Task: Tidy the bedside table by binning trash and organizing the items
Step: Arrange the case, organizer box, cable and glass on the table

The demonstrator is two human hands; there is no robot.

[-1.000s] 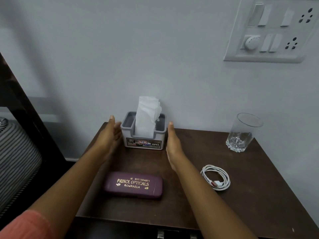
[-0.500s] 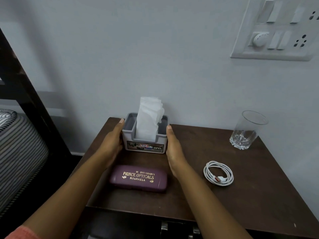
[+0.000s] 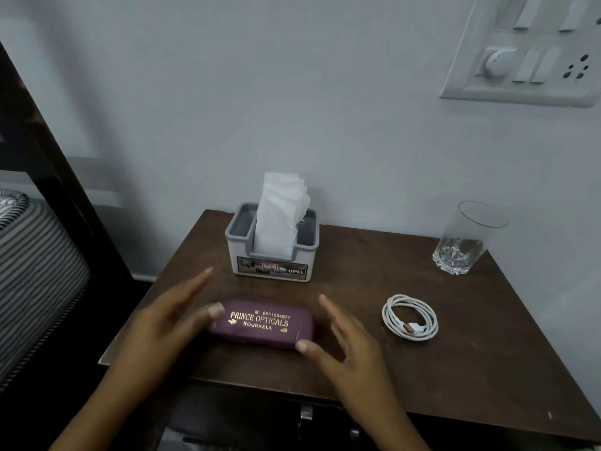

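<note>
On bedside table (image 3: 422, 369): left hand (image 3: 162, 323) and right hand (image 3: 351, 346) flank purple spectacle case (image 3: 263, 323) (gold lettering), fingers straight, thumbs at its ends, neither gripping.

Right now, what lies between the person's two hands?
Head view: a maroon oblong spectacle case with gold lettering, between left hand and right hand.

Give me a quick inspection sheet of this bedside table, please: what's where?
Surface: dark wooden table, no spills seen.
Job's things: tissue holder at the back; purple spectacle case in front; glass back right, upright.
Clutter: nothing seen.
Grippers: left hand and right hand open, flanking the case, thumbs at its ends.
Cables: white cable, coiled, right of the case.
Surroundings: wall switchboard; striped mattress at left.
</note>
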